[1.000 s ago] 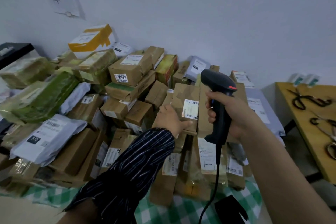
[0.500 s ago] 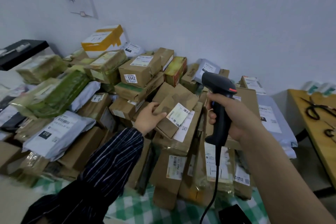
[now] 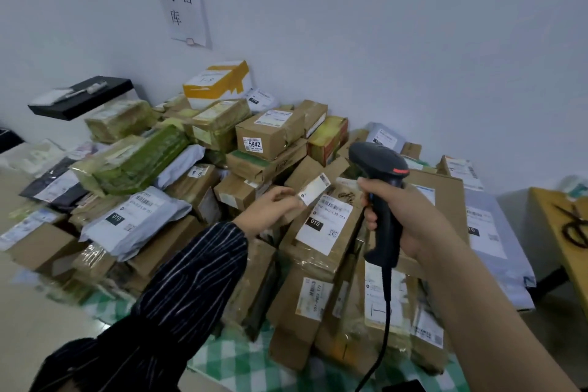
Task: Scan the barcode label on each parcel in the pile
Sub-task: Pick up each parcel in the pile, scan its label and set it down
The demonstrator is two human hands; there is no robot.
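A big pile of cardboard boxes and grey mailer bags fills the middle of the view. My left hand, in a striped sleeve, grips a small brown box with a white label, lifted and tilted above the pile. Under it lies a taped parcel whose large white barcode label reads 010. My right hand is closed on the handle of a black barcode scanner, held upright just right of the small box, head aimed at the pile. Its cable hangs down.
A box marked 5942 tops the pile's middle; a white and yellow box sits behind. A grey bag lies at left. A black shelf juts from the wall. A yellow table with scissors stands right. Green checked cloth lies below.
My left hand has pulled the small box up and left off the stack, which uncovers the parcel labelled 010. The view has swung up and left. The scanner stays held upright.
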